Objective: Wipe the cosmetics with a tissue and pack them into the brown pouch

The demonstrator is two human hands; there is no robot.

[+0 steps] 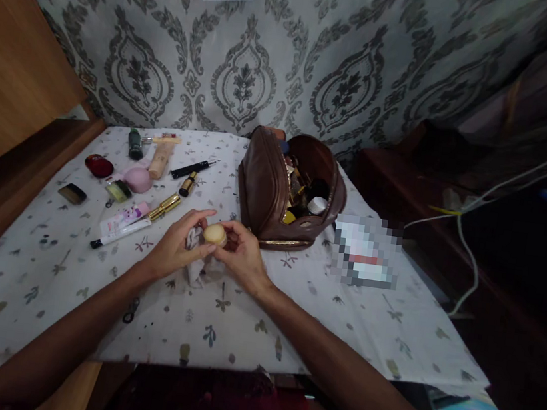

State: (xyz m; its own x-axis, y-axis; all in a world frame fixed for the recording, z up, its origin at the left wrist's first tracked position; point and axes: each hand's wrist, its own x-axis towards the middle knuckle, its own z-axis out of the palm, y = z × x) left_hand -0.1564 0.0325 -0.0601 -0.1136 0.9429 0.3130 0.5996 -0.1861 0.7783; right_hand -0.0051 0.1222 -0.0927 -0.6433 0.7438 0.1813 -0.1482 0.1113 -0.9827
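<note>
Holding a small round jar (214, 233) between them, both hands meet near the middle of the table (388, 328). The right hand (244, 259) grips the jar from about four o'clock, fingers curled around its side. The left hand (177, 246) closes in from eight o'clock, its fingers pressing a white cloth (195, 255) against the jar. Round as it is, the jar shows no long axis. An open brown bag (275, 192) stands at two o'clock, just beside the hands.

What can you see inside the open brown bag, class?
Inside the bag, a white cap, a yellow item and dark containers crowd near the opening. Anything deeper is hidden by the bag's wall and those items.
</note>
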